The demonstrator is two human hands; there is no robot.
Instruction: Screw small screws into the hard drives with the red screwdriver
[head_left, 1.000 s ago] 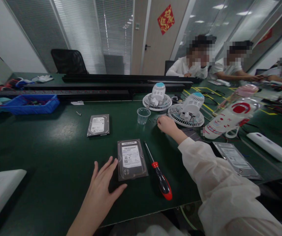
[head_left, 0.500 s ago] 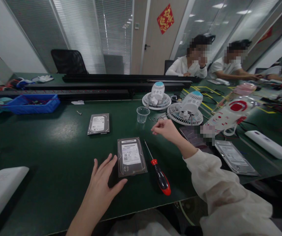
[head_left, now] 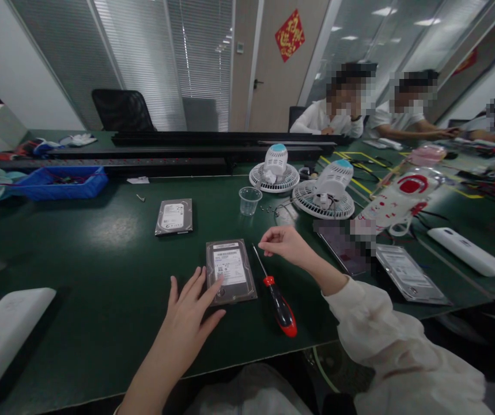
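A hard drive (head_left: pixel 232 266) lies label up on the green table in front of me. My left hand (head_left: pixel 193 308) is spread at its lower left corner, with one fingertip over the label. Above the screwdriver (head_left: pixel 278 305) is my right hand (head_left: pixel 284 245), its thumb and fingers pinched together near the tip; whatever is in the pinch is too small to make out. The screwdriver, with a red and black handle, rests beside the drive. Farther off stand a clear plastic cup (head_left: pixel 249 202) and, next to it, several tiny screws (head_left: pixel 268 208). A second hard drive (head_left: pixel 173 217) lies at the back left.
Two white fan heads (head_left: pixel 275 170) sit behind the cup. On the right are a patterned bottle (head_left: pixel 403 196), a phone (head_left: pixel 342 248) and another hard drive (head_left: pixel 411 274). A blue tray (head_left: pixel 61 183) is at the left, a white case (head_left: pixel 9 340) nearer me. Co-workers sit across the table.
My right hand has come down and closer, from beside the cup to above the screwdriver's tip, still pinched. My left hand has shifted slightly right, a finger now over the hard drive.
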